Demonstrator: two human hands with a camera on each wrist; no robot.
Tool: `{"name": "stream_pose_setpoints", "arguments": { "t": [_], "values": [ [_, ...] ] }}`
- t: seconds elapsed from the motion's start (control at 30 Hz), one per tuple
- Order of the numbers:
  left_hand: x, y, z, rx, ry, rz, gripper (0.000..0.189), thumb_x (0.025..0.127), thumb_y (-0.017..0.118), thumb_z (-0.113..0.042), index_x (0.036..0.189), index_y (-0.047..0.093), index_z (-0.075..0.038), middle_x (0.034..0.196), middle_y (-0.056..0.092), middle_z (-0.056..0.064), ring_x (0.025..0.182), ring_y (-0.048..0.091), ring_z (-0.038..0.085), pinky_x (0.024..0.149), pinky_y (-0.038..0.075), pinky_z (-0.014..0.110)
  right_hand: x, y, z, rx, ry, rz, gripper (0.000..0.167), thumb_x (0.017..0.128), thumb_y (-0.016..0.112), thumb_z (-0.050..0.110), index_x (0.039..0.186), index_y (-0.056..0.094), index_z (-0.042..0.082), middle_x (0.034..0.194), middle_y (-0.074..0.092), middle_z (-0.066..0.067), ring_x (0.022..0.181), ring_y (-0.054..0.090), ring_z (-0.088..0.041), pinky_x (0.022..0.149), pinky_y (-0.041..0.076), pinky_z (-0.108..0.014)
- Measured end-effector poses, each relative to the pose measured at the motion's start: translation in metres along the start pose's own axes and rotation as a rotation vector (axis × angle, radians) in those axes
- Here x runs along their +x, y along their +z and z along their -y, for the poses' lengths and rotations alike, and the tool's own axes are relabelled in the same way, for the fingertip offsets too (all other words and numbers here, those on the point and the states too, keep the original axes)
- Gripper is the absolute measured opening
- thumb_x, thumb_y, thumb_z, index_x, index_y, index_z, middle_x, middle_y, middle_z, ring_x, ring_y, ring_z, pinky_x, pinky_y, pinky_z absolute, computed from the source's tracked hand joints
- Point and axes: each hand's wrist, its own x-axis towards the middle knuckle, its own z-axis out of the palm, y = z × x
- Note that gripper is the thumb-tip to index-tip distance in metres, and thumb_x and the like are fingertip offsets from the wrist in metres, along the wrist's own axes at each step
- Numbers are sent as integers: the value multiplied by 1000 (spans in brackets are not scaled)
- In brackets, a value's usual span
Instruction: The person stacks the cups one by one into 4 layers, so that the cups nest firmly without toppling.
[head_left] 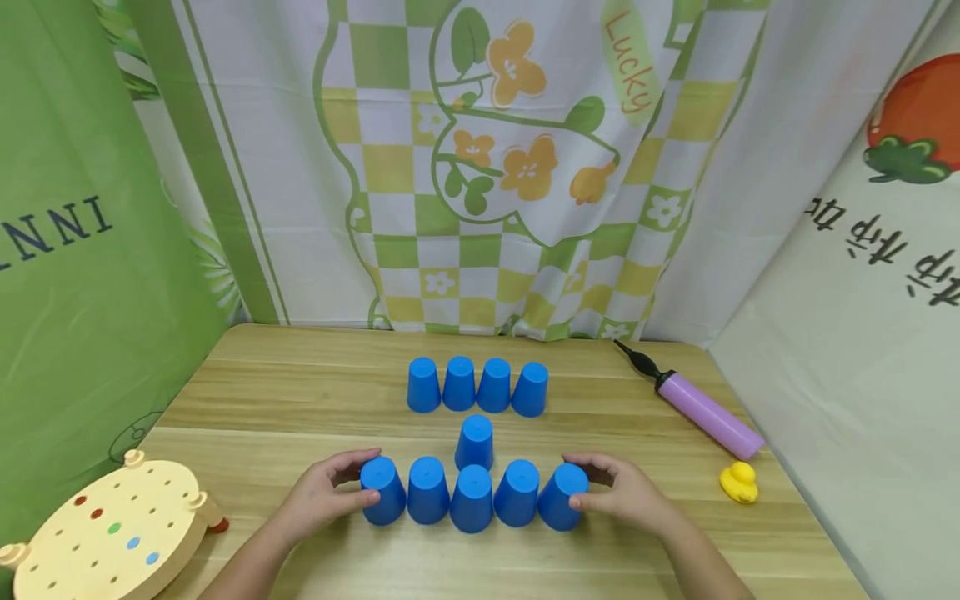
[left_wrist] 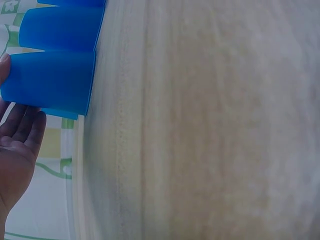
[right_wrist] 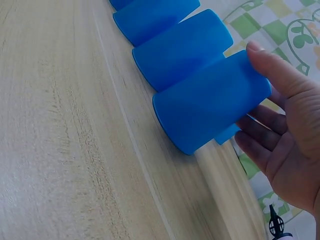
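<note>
Several upside-down blue cups stand side by side in a front row on the table. My left hand (head_left: 324,498) holds the left end cup (head_left: 384,493), thumb on its near side and fingers behind it. At the other end, my right hand (head_left: 627,498) grips the right end cup (head_left: 562,498) between thumb and fingers. In the right wrist view, the thumb (right_wrist: 277,70) lies near the base of that cup (right_wrist: 210,102), whose rim is down at the tabletop. Between the two held cups stand the middle cup (head_left: 472,500) and its neighbours.
Just behind the front row stands a single blue cup (head_left: 475,442). Farther back is another row of blue cups (head_left: 459,384). A purple balloon pump (head_left: 708,414) and a yellow toy duck (head_left: 739,482) lie at right. A cream pegged board (head_left: 112,525) sits at left.
</note>
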Motion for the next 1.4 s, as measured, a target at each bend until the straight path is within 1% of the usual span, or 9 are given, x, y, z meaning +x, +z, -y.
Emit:
{"name": "stream_pose_setpoints", "arguments": {
  "t": [0.13,0.37,0.47,0.6,0.8,0.97,1.13,1.23,1.4],
  "values": [
    [0,1,0,-1,-3,-9,61,83,79,-21,135,55,1,130,61,22,116,60,37,96,53,49,1,1,0,7,29,9,63,82,80,28,133,57,0,136,59,-20,126,54,-41,100,52,-30],
    [4,-1,-6,4,11,-60,59,82,79,-20,134,57,-1,125,65,16,114,61,30,98,52,48,3,-4,9,-9,72,-56,64,81,80,32,135,57,5,135,60,-16,125,56,-38,103,48,-51],
    [8,-5,-11,22,26,-79,58,82,79,-20,133,58,-1,124,66,16,113,62,31,99,50,52,6,-9,14,-23,81,-83,65,82,80,33,136,57,7,135,60,-15,125,56,-37,103,48,-51],
    [17,-13,-20,49,60,-97,57,83,79,-21,133,58,-1,123,66,17,114,61,34,99,49,56,14,-15,20,-33,37,-112,62,83,79,30,136,56,6,135,60,-17,124,57,-37,102,49,-51],
    [31,-22,-40,77,67,-105,58,85,77,-25,136,57,-6,127,65,17,118,59,36,97,52,52,27,-23,32,-24,-14,-144,60,87,75,26,137,54,1,132,60,-21,121,58,-38,98,53,-48],
    [49,-25,-58,71,69,-110,60,87,75,-28,138,54,-5,131,62,18,122,57,38,99,51,52,41,-28,45,-5,11,-177,62,88,74,28,139,52,2,134,59,-21,122,58,-37,93,56,-40],
    [77,-23,-73,67,69,-124,63,87,75,-32,140,52,-7,133,61,18,124,57,38,101,51,51,62,-31,59,1,23,-201,66,88,74,32,142,49,3,138,56,-22,124,57,-38,94,56,-43],
    [95,-19,-78,53,97,-128,62,87,75,-29,141,52,-6,133,60,19,124,57,37,102,50,50,75,-32,68,-8,32,-213,67,88,74,34,143,49,5,139,55,-22,125,56,-38,96,55,-45],
    [122,-9,-88,39,86,-144,60,88,74,-27,141,52,-9,138,57,17,124,56,35,101,51,49,97,-30,80,-17,35,-241,63,89,72,33,143,49,9,139,56,-19,124,56,-35,97,53,-46]
  ]
}}
